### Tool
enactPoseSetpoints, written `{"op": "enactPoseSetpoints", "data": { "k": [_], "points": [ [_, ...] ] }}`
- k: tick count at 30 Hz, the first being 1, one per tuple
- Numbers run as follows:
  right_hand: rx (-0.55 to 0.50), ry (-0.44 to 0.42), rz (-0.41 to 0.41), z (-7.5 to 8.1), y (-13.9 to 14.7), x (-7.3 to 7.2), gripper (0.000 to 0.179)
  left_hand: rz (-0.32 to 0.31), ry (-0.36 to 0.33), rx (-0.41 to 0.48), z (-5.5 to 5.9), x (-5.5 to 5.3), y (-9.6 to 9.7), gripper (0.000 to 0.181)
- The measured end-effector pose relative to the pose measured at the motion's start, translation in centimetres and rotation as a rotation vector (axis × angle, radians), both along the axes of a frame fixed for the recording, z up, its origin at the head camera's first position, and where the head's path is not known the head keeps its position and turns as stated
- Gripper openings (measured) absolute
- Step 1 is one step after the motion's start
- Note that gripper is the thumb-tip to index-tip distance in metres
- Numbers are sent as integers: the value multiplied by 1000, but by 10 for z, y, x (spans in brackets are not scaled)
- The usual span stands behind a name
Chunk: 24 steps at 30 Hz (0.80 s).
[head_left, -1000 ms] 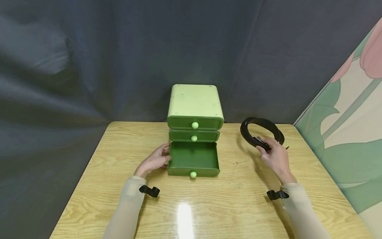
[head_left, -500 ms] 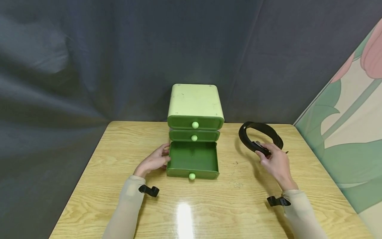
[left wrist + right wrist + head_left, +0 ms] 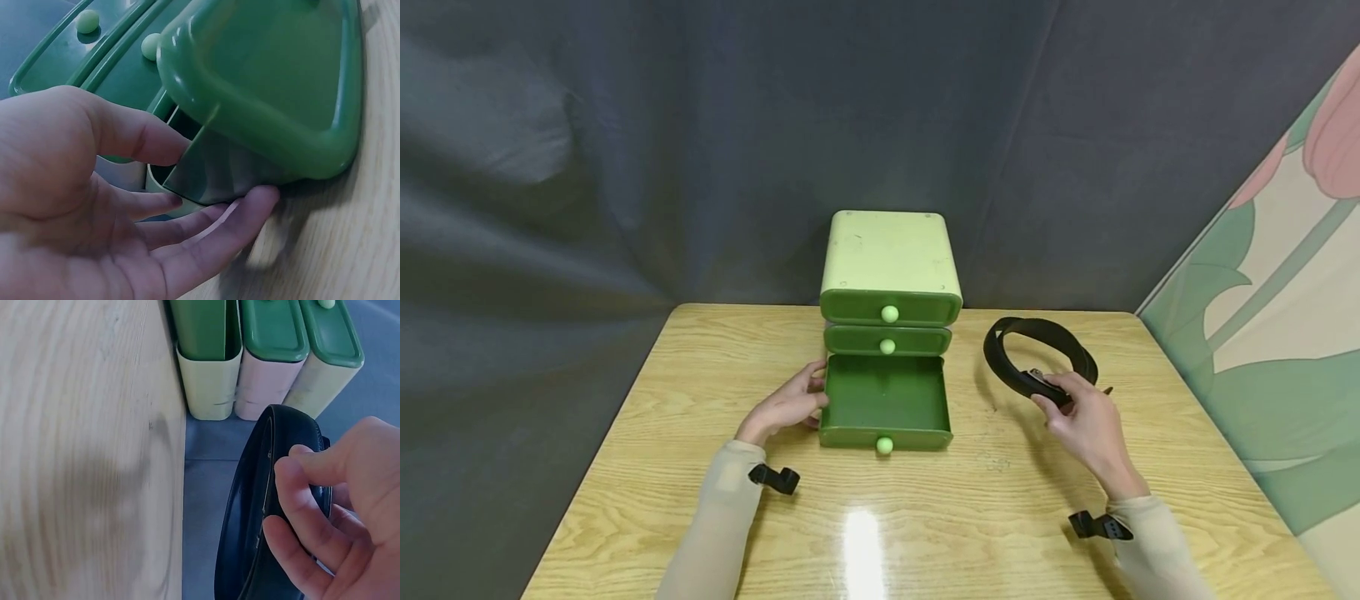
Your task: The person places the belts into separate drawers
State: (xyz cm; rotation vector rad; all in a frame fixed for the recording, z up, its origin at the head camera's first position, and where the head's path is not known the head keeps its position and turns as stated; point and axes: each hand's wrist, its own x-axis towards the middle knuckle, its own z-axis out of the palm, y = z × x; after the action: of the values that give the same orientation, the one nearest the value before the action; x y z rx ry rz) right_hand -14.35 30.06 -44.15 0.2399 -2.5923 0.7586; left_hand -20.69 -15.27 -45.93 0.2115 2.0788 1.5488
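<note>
A coiled black belt with a metal buckle hangs from my right hand, pinched between thumb and fingers. In the right wrist view the belt forms an upright loop held at its side. A small chest of drawers stands at the back middle, its bottom drawer pulled out with nothing inside. My left hand touches the left side of that drawer. In the left wrist view the thumb and loosely bent fingers of the left hand lie along the drawer's side wall.
The upper two drawers, with green fronts and pale round knobs, are pushed in. A wooden table carries everything. Behind it hangs a dark curtain, and a flower-patterned cloth borders the right side.
My right hand has brought the belt left and nearer to me. The bottom drawer stands very slightly further out. My left hand has stayed almost still beside it.
</note>
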Motion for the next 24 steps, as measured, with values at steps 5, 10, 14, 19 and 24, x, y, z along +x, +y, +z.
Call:
{"op": "enactPoseSetpoints", "data": {
  "k": [5,10,14,19,24],
  "points": [
    [46,34,16,1,-5,7,27,16,1,-3,-1,0,-2,75],
    [66,28,21,3,-10,13,26,13,-2,-1,0,0,-2,74],
    [84,53,37,6,-16,16,24,15,-1,-7,2,0,-2,74],
    [80,59,80,10,-24,23,24,13,-3,-16,1,0,-2,74],
    [73,52,125,13,-31,29,24,11,-1,-18,0,0,-2,74]
  ]
}}
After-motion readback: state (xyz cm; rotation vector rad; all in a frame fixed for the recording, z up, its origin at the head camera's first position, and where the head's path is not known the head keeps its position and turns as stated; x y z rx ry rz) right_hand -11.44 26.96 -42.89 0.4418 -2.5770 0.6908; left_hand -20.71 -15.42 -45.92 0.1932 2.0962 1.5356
